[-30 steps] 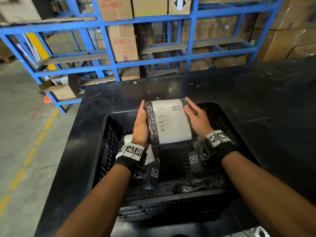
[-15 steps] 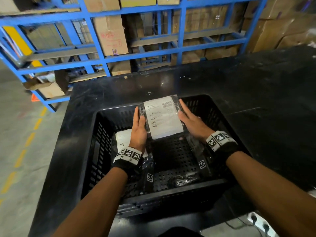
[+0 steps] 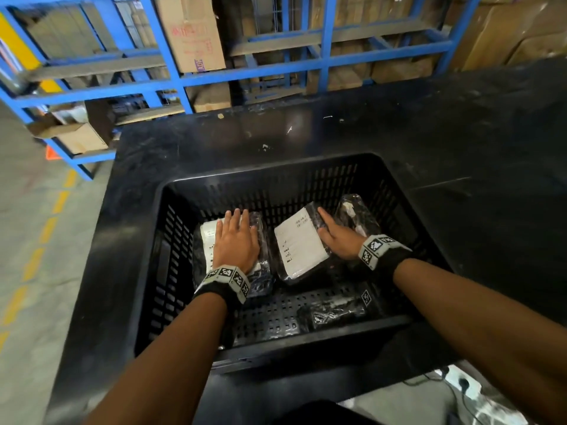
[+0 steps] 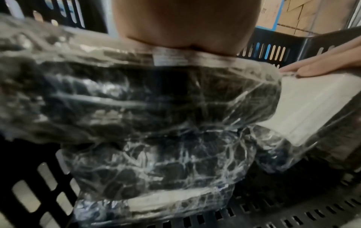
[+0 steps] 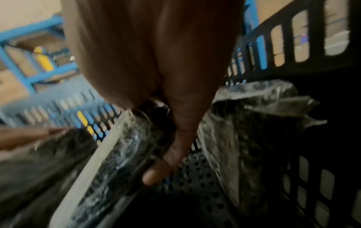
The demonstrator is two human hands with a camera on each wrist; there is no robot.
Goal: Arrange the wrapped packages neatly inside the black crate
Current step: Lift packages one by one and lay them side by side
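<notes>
The black crate (image 3: 270,173) stands on a black table. My left hand (image 3: 236,240) lies flat, fingers straight, on a wrapped package (image 3: 208,237) with a white label at the crate's left; the left wrist view shows its crinkled film (image 4: 156,108) under my palm. My right hand (image 3: 334,237) holds the right edge of a second labelled package (image 3: 299,243) in the middle, which lies tilted: fingers rest on its top (image 4: 322,67) and the thumb (image 5: 162,169) runs along its side. A third wrapped package (image 3: 357,214) leans at the right wall.
A small dark wrapped package (image 3: 334,311) lies near the crate's front wall. The bare table top (image 3: 460,133) spreads to the right and behind. Blue racking (image 3: 325,56) with cardboard boxes stands beyond the table, and the concrete floor (image 3: 36,240) lies to the left.
The labelled package, held up between both palms before, has come down into the crate's middle. My left hand has left it and moved onto the left package.
</notes>
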